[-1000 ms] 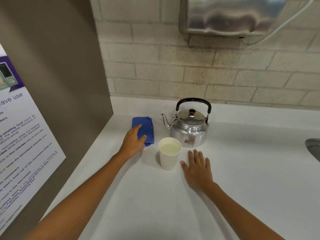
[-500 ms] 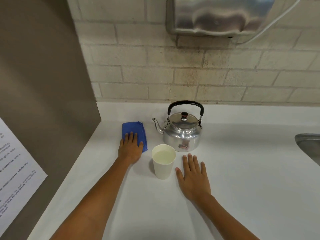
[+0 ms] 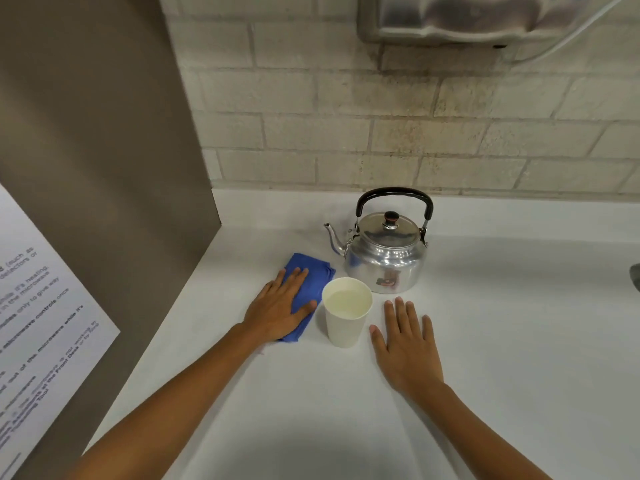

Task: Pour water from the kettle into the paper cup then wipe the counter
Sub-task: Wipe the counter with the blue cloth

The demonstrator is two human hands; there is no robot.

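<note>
A shiny metal kettle (image 3: 384, 261) with a black handle stands upright at the back of the white counter (image 3: 519, 358), its spout pointing left. In front of it is a white paper cup (image 3: 346, 323) with water inside. A folded blue cloth (image 3: 311, 273) lies just left of the cup. My left hand (image 3: 277, 310) presses flat on the cloth, thumb near the cup. Right of the cup, my right hand (image 3: 405, 344) rests palm down on the counter with its fingers apart, holding nothing.
A brown side panel (image 3: 104, 168) with a printed notice (image 3: 34, 323) walls off the left. A brick wall runs behind, with a metal dispenser (image 3: 450, 19) mounted above the kettle. A sink edge (image 3: 635, 277) shows at the far right.
My left hand has slid further onto the blue cloth, and the cloth now lies closer to the cup. The right hand stays flat on the counter. The camera has shifted.
</note>
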